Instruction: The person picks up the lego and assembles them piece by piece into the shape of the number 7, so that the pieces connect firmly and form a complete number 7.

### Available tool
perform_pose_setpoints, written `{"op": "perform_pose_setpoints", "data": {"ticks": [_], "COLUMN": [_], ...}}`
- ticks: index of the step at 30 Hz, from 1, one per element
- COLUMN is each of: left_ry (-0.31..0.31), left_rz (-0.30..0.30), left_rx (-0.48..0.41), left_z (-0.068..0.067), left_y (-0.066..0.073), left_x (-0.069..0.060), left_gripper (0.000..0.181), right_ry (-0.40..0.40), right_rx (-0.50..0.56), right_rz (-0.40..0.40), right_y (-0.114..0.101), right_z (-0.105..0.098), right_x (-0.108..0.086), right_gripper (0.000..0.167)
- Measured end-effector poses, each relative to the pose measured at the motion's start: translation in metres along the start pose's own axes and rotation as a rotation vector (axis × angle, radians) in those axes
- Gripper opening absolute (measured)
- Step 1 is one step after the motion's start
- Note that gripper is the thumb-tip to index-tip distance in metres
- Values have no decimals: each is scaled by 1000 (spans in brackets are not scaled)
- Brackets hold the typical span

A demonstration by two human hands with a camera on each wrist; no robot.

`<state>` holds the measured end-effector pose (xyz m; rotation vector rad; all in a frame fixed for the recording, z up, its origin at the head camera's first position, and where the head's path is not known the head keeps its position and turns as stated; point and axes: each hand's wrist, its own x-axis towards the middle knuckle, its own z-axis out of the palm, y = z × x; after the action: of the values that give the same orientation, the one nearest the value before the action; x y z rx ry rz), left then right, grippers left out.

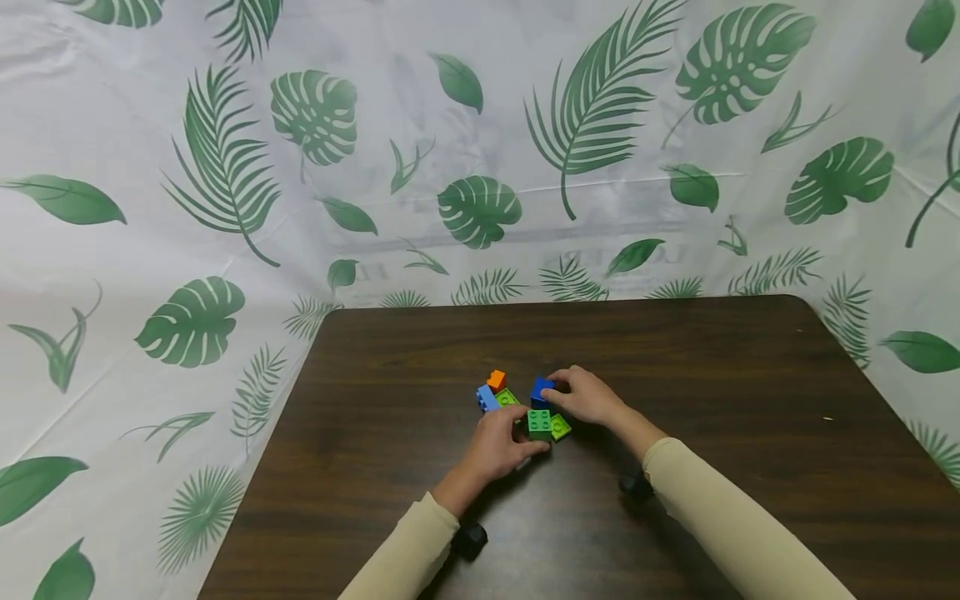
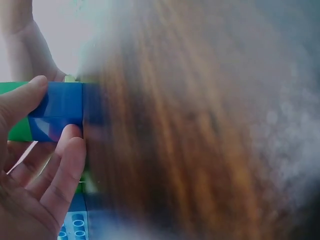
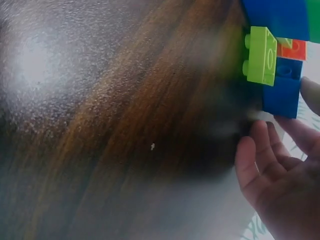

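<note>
I have the left hand (image 1: pixel 498 442) pinching the green-topped stack (image 1: pixel 539 424), the right hand (image 1: pixel 590 397) pinching the blue brick (image 1: pixel 540 390). I'd keep both square, without nudging the lime piece (image 1: pixel 560 427).

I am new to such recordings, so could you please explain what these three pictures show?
There is no machine: these are a person's left hand and right hand, both bare. The wide picture is taken from the head, the close ones from each wrist. On the brown table lie an orange brick, a light-blue brick and two lime pieces. The left hand holds a green-and-blue stack; the right hand pinches a dark-blue brick.
</note>
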<state>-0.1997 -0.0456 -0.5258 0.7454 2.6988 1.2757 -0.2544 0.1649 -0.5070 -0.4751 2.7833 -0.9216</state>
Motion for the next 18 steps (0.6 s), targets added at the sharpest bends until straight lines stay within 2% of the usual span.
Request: {"op": "perform_pose_setpoints", "data": {"ticks": [8,16,18], "left_ry": [-15,43,54], "left_rz": [12,65,70], "left_rx": [8,80,63], "left_z": [-2,-4,-3], "left_y": [3,8,10], "left_x": [-1,-4,-3], "left_gripper": [44,49,48], "right_ry": [75,98,109], "right_rx": [55,143,175], "right_rz": [46,30,18], "right_y": [3,8,8], "right_z": [-4,-11,-12], "right_x": [-5,-13,-17], "right_gripper": [37,33,34]}}
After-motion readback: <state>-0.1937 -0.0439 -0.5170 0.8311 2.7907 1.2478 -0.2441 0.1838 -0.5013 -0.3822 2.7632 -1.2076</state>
